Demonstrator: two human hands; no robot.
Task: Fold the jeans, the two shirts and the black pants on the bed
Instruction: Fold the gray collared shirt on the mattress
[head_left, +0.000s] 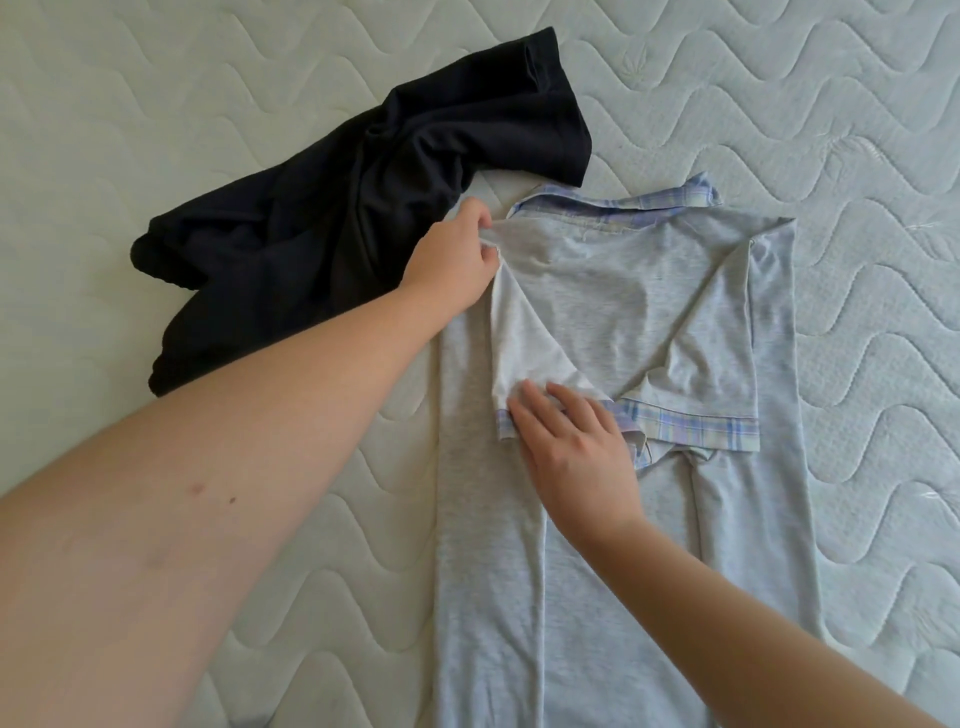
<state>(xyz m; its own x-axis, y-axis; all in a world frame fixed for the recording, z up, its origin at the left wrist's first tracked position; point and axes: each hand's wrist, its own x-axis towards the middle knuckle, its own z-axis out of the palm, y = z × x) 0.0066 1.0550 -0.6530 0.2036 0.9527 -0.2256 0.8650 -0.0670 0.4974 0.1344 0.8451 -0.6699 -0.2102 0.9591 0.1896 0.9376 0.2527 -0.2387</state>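
Grey shirt (597, 322) lies flat on the quilted mattress (831, 130), collar end away from the person, hem running off the bottom edge of the view. Plaid collar (618, 200) sits at the far end. Both sides are folded inward; the right sleeve with plaid cuff (696, 423) lies across the chest, the left sleeve (524, 338) is turned in, lighter inner side up. Left hand (452, 260) pinches the shirt's shoulder fold near the collar, fingers curled round the fabric edge. Right hand (576, 447) rests flat on the left sleeve's cuff end, fingers straight and slightly spread, fingertips (524, 395) on the pale fabric, palm over the plaid trim. Black garment (332, 228) lies crumpled just beside the shirt to the left, its upper edge touching or nearly touching the collar corner; the left forearm crosses over its near end. Cannot tell whether it is the pants or a shirt. Bare mattress shows to the right of the shirt, beyond the collar, and at lower left under the left arm.
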